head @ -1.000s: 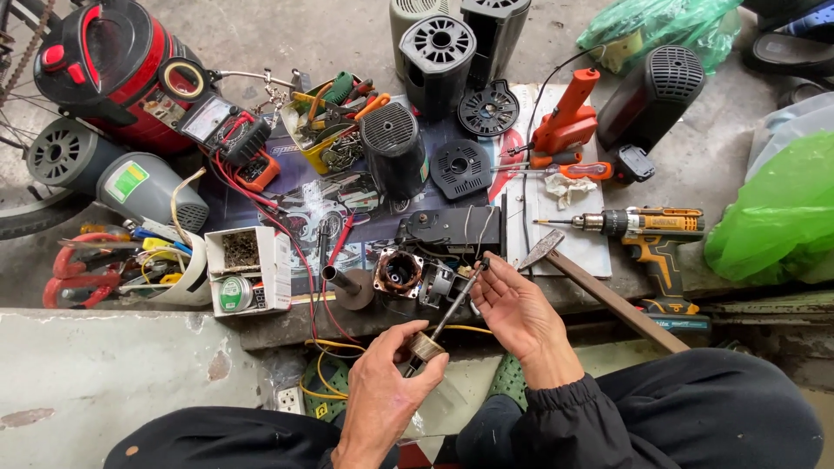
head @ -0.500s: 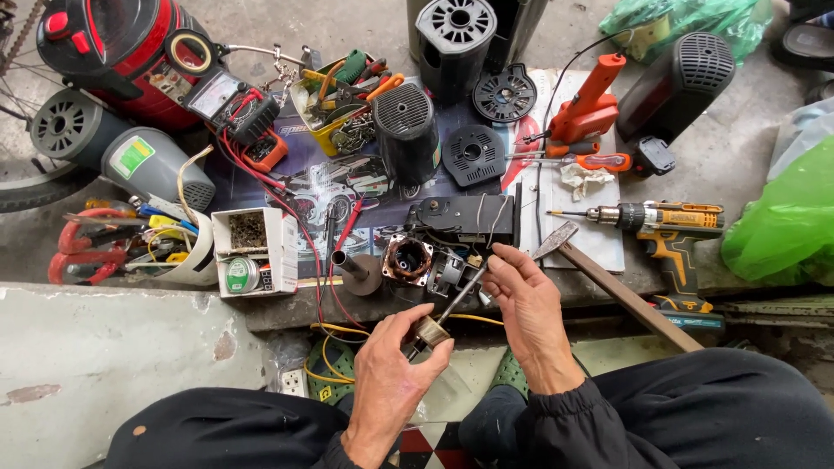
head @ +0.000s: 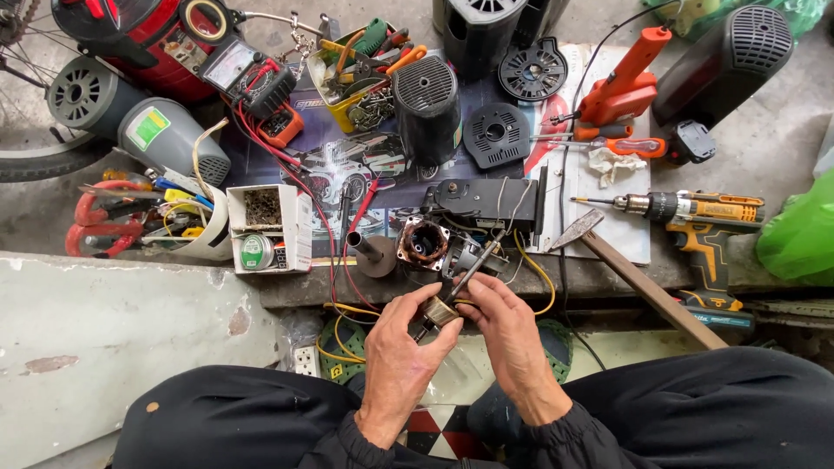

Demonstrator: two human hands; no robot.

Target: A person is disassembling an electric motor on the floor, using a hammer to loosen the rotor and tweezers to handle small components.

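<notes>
Hands meet low in the head view, just below the counter (head: pixel 174 313) edge. Left hand (head: pixel 401 354) has its fingers (head: pixel 415 306) curled shut around a small brass-coloured rotor (head: pixel 440 311), holding it up between both hands. Right hand (head: pixel 512 334) sits at 3 o'clock of the rotor, its fingers (head: pixel 476 287) pinched closed on the thin dark shaft (head: pixel 473 267) that runs up and away from the rotor toward 1 o'clock. Copper-wound stator (head: pixel 424 242) lies on the counter at 12 o'clock of the hands, near them but apart. Cordless drill (head: pixel 695 211) rests well off at 2 o'clock, an orange tool (head: pixel 624 82) beyond it. White box (head: pixel 265 227) stands at 10 o'clock, with a red-cased multimeter (head: pixel 252 82) farther up
</notes>
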